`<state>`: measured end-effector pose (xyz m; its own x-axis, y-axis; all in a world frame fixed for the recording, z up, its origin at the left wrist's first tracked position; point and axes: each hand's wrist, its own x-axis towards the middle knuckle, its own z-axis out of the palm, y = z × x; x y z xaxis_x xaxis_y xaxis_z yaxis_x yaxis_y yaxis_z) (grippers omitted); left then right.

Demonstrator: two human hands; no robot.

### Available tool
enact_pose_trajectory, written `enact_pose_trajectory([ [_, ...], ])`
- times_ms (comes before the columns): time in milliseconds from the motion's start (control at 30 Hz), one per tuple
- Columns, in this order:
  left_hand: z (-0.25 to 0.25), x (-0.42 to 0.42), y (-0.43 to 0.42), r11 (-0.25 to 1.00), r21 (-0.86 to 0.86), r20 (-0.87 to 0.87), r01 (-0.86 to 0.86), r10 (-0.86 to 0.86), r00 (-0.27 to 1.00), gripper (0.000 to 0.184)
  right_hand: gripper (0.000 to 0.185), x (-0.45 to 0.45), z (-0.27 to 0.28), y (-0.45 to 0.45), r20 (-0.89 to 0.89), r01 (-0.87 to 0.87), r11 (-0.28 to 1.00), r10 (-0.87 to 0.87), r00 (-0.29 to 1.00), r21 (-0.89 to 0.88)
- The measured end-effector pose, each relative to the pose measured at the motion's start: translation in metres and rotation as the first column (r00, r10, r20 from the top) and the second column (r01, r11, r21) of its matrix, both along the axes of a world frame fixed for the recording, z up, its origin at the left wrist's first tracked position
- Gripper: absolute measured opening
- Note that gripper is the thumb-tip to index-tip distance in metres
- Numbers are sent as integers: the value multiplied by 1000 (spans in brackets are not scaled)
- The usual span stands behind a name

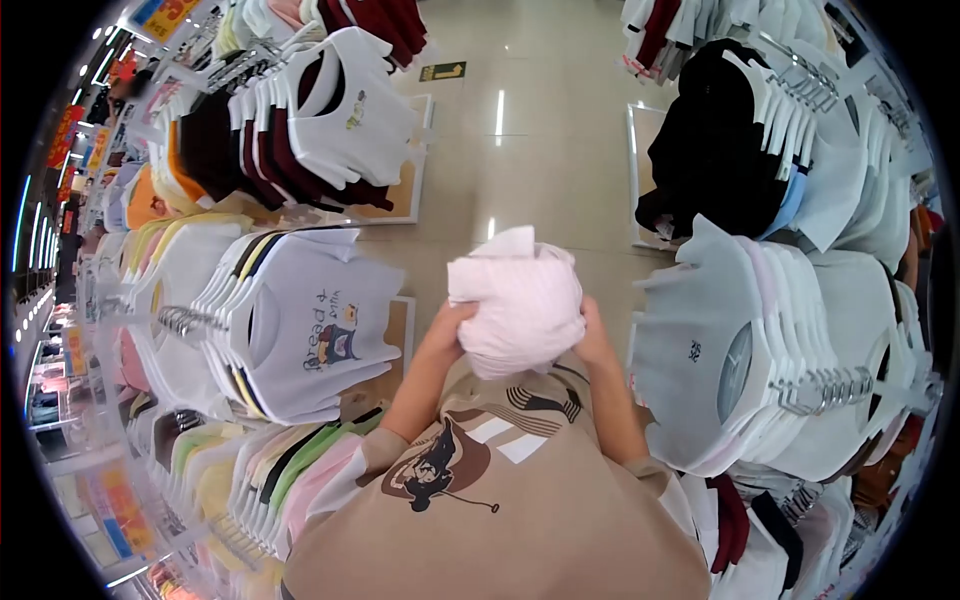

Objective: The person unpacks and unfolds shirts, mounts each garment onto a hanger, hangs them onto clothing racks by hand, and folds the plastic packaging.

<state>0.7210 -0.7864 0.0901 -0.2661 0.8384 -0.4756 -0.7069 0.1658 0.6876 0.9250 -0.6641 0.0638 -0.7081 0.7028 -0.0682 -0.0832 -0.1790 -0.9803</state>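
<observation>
A bundle of pale pink cloth [518, 305], folded or rolled up, is held up in front of the chest, over the aisle. My left hand [452, 328] grips its left side, with the fingers partly hidden by the cloth. On the right side my right hand [592, 328] is closed on the same bundle. A squarish flap of the cloth sticks up at the top. Below the bundle is the front of a brown printed shirt [500, 510] that I wear.
Racks of hanging shirts line both sides: white printed shirts [325, 320] at left, grey-white shirts [690, 345] at right, black garments [710, 140] at upper right. Between them runs a tiled floor [530, 180] with a floor arrow sign [443, 71].
</observation>
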Motion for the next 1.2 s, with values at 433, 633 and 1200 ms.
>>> enact_pose_trajectory([
  [433, 7, -129, 176, 952, 201, 168, 232, -267, 949, 66, 69, -163, 6, 194, 53, -308, 936, 304, 951, 170],
  [633, -7, -196, 250, 990, 94, -257, 108, -80, 963, 55, 73, -226, 1, 247, -114, -70, 954, 38, 993, -293],
  [1200, 2, -328, 451, 948, -30, -121, -317, 311, 943, 43, 98, -363, -24, 478, -401, -426, 778, 245, 883, -463],
])
